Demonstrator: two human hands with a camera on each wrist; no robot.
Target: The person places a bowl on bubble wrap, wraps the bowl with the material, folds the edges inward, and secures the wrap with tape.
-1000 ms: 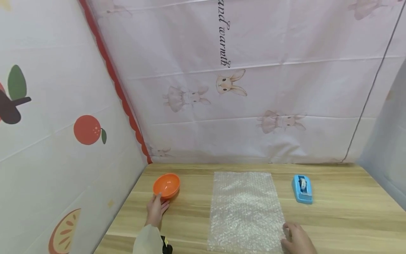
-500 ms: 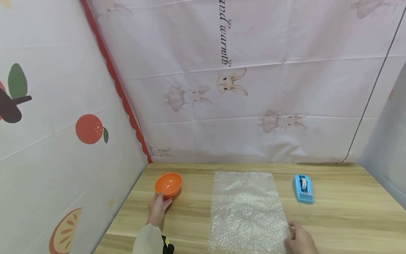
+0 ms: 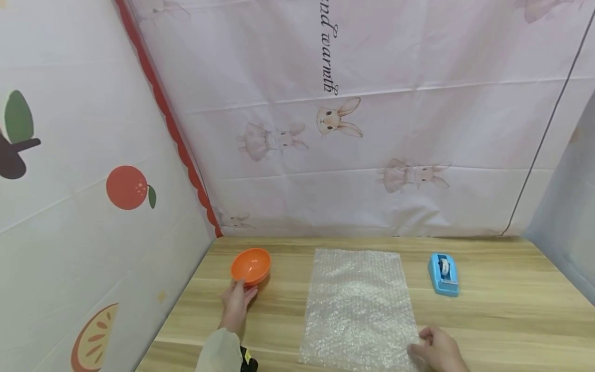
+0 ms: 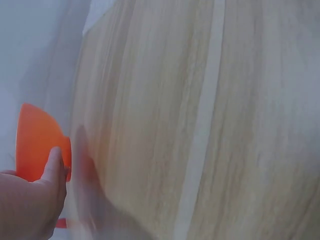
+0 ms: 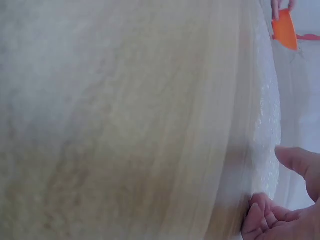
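"Orange is leading on the left: the bowl (image 3: 251,267) is sitting towards the worktop's (image 3: 279,320) far left corner, and the left hand (image 3: 236,302) is gripping it, thumb lying at the near rim, fingers reaching towards the base."

"Is it resting on the worktop?"

"I'm not managing to tell. For a steadier hold, I'd be spreading those fingers farther under the base and keeping the rim level."

"What's filling the middle?"

"A sheet of bubble wrap (image 3: 358,305) is lying flat, stretching from near the far edge towards the near edge. Beside its right side the right hand (image 3: 439,349) is waiting, thumb standing well away from loosely curling fingers. Whether any fingertip is touching the sheet, I cannot say. I'd be keeping any contact light, so the wrap isn't creasing or sliding."

"And farther right?"

"A blue tape dispenser (image 3: 443,274) is standing between the wrap and the worktop's right edge, neither hand touching it."

"What's differing from a second ago?"

"The bowl is sitting slightly farther right, nearer the wrap, the left hand going with it. The right hand is staying by the sheet, and the dispenser is keeping its place."
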